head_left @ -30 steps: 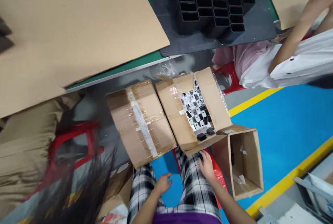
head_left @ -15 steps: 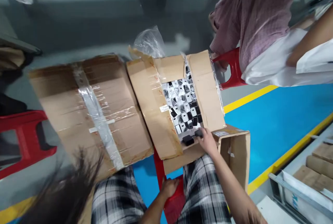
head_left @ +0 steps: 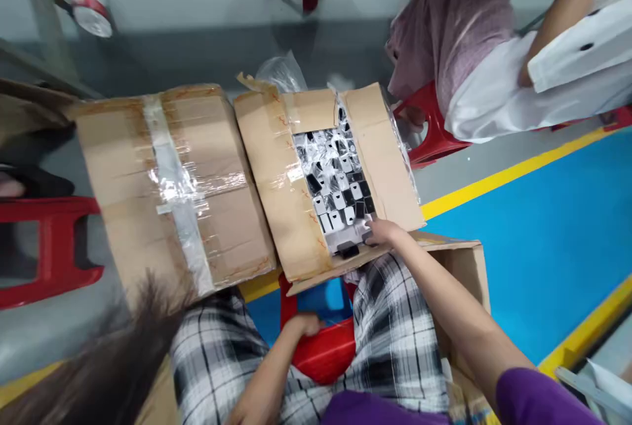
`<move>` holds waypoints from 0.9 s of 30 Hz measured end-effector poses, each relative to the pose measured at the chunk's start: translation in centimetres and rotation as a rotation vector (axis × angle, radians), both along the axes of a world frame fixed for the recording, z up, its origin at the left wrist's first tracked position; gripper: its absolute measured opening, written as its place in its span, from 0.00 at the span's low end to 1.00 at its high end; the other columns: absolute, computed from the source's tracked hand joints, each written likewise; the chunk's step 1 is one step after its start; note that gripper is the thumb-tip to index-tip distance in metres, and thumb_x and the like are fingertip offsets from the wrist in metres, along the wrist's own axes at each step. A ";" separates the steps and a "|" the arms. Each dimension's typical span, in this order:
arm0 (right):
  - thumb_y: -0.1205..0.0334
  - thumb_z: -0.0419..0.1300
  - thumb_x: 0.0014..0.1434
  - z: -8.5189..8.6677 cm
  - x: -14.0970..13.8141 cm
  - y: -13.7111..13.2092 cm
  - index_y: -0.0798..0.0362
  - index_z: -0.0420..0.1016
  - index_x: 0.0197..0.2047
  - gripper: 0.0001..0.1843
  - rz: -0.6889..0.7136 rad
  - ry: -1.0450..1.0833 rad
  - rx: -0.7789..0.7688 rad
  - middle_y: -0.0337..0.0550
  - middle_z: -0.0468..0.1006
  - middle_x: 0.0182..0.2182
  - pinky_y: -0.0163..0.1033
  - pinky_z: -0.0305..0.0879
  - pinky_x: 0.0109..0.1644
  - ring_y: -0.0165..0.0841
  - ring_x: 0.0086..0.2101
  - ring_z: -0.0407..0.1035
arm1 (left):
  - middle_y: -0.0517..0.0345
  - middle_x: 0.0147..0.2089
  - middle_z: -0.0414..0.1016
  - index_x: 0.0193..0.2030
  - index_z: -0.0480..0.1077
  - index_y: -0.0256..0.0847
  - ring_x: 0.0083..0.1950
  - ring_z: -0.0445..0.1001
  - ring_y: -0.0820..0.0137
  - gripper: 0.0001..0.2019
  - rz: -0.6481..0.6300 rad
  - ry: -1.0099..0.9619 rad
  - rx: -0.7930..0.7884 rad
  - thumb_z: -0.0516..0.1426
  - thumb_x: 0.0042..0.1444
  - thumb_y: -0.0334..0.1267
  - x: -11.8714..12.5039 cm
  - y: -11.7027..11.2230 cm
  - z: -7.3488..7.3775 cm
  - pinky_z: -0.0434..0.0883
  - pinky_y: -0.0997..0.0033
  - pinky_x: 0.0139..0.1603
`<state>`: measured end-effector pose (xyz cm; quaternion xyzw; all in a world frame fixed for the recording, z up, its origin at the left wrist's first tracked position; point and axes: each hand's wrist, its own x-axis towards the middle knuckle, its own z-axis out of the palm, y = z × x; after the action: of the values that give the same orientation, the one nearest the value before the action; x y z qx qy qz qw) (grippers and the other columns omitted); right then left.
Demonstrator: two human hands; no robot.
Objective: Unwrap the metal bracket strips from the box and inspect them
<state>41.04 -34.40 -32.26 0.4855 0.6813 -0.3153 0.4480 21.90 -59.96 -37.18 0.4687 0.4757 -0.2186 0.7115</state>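
My right hand (head_left: 386, 233) reaches over the near edge of an opened cardboard box (head_left: 264, 149). Its fingers look apart beside a small black piece (head_left: 366, 236), partly hidden by the hand. To the left lies another black piece (head_left: 348, 250). Beyond them, rows of small white and black pieces (head_left: 340, 178), some under clear plastic, fill the box's opening; their exact kind I cannot make out. Between my knees, my left hand (head_left: 307, 324) is closed on the edge of a red plastic stool (head_left: 326, 352), its fingers partly hidden.
A taped cardboard box (head_left: 222, 201) stands against the open one on the left. An open carton (head_left: 461, 267) is at my right knee. Red stools (head_left: 44, 247) stand around. A person in white and pink (head_left: 484, 76) sits at upper right. Dark hair (head_left: 123, 359) shows at lower left.
The view has shifted, so the boxes sit slightly higher and further left. My right hand stays at the box's near edge, its fingers now parted from the black piece. My left hand stays by the stool.
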 end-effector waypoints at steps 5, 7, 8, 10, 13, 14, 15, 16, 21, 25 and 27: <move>0.58 0.57 0.63 1.6 1.5 -3.2 0.58 0.64 0.65 0.29 0.027 0.111 0.183 0.65 0.67 0.62 0.50 0.68 0.54 0.52 0.58 0.66 | 0.52 0.35 0.82 0.30 0.76 0.39 0.42 0.80 0.61 0.14 -0.015 0.115 0.116 0.56 0.61 0.45 -2.8 0.9 6.1 0.73 0.64 0.47; 0.60 0.54 0.64 2.2 2.2 -5.2 0.59 0.66 0.63 0.26 0.042 0.203 0.256 0.64 0.68 0.60 0.52 0.66 0.56 0.52 0.59 0.64 | 0.58 0.34 0.82 0.34 0.77 0.41 0.37 0.79 0.67 0.19 0.055 0.100 0.244 0.51 0.64 0.49 -3.3 2.7 9.1 0.73 0.71 0.43; 0.61 0.52 0.65 2.4 2.4 -6.2 0.58 0.68 0.62 0.24 0.052 0.254 0.288 0.63 0.69 0.60 0.52 0.64 0.58 0.51 0.60 0.63 | 0.59 0.34 0.82 0.37 0.78 0.41 0.36 0.79 0.69 0.20 0.123 0.093 0.389 0.49 0.65 0.51 -3.2 4.1 10.3 0.73 0.72 0.42; 0.64 0.50 0.65 2.6 2.8 -8.0 0.56 0.70 0.61 0.22 0.075 0.353 0.341 0.60 0.70 0.60 0.53 0.57 0.64 0.48 0.62 0.60 | 0.56 0.39 0.81 0.42 0.77 0.40 0.39 0.78 0.68 0.21 0.120 0.206 0.733 0.49 0.66 0.52 -2.0 7.7 12.0 0.74 0.67 0.45; 0.69 0.50 0.64 2.2 3.3 -9.9 0.54 0.68 0.63 0.25 0.087 0.454 0.390 0.56 0.69 0.61 0.53 0.50 0.69 0.44 0.64 0.58 | 0.50 0.54 0.75 0.53 0.72 0.39 0.51 0.75 0.64 0.18 0.084 0.284 0.878 0.55 0.64 0.49 0.8 12.8 12.6 0.74 0.56 0.53; 0.69 0.50 0.64 1.8 3.4 -10.2 0.55 0.65 0.65 0.27 0.079 0.474 0.404 0.56 0.69 0.62 0.53 0.49 0.69 0.43 0.64 0.58 | 0.48 0.56 0.73 0.55 0.70 0.39 0.53 0.74 0.63 0.18 0.068 0.306 0.889 0.57 0.64 0.48 1.5 13.9 12.4 0.74 0.54 0.54; 0.69 0.50 0.64 1.5 3.6 -10.3 0.57 0.63 0.67 0.28 0.064 0.490 0.425 0.57 0.68 0.63 0.52 0.50 0.69 0.43 0.64 0.57 | 0.48 0.57 0.72 0.55 0.70 0.39 0.54 0.74 0.63 0.18 0.045 0.335 0.897 0.57 0.63 0.47 2.1 14.5 12.1 0.74 0.53 0.54; 0.68 0.49 0.64 1.0 3.6 -10.2 0.59 0.60 0.69 0.29 0.046 0.502 0.447 0.58 0.66 0.64 0.51 0.50 0.69 0.43 0.64 0.57 | 0.49 0.57 0.72 0.55 0.70 0.39 0.54 0.74 0.62 0.18 0.021 0.369 0.903 0.58 0.63 0.46 2.5 14.7 11.8 0.73 0.53 0.55; 0.64 0.51 0.66 -0.9 0.6 -7.8 0.60 0.61 0.67 0.28 -0.017 0.665 0.568 0.58 0.67 0.63 0.49 0.54 0.66 0.44 0.63 0.58 | 0.39 0.46 0.79 0.47 0.76 0.30 0.55 0.73 0.57 0.14 -0.070 0.579 0.908 0.50 0.63 0.31 1.4 11.9 11.6 0.58 0.51 0.66; 0.63 0.56 0.63 -2.1 -4.3 -6.2 0.58 0.62 0.67 0.30 0.094 0.775 0.607 0.58 0.64 0.65 0.54 0.51 0.66 0.48 0.63 0.55 | 0.32 0.45 0.79 0.48 0.75 0.28 0.51 0.74 0.48 0.17 -0.062 0.774 0.863 0.49 0.62 0.34 -2.0 9.6 12.5 0.56 0.45 0.62; 0.66 0.57 0.62 -2.6 -6.1 -6.0 0.57 0.62 0.68 0.31 0.132 0.756 0.620 0.59 0.61 0.67 0.56 0.48 0.67 0.49 0.65 0.53 | 0.31 0.46 0.78 0.48 0.75 0.29 0.52 0.72 0.45 0.17 -0.031 0.872 0.820 0.49 0.61 0.36 -3.6 9.3 12.1 0.58 0.42 0.58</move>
<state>34.92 -40.36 -34.89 0.4033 0.8872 -0.2229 0.0228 18.32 -50.70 -25.04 0.5791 0.7625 -0.1996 0.2086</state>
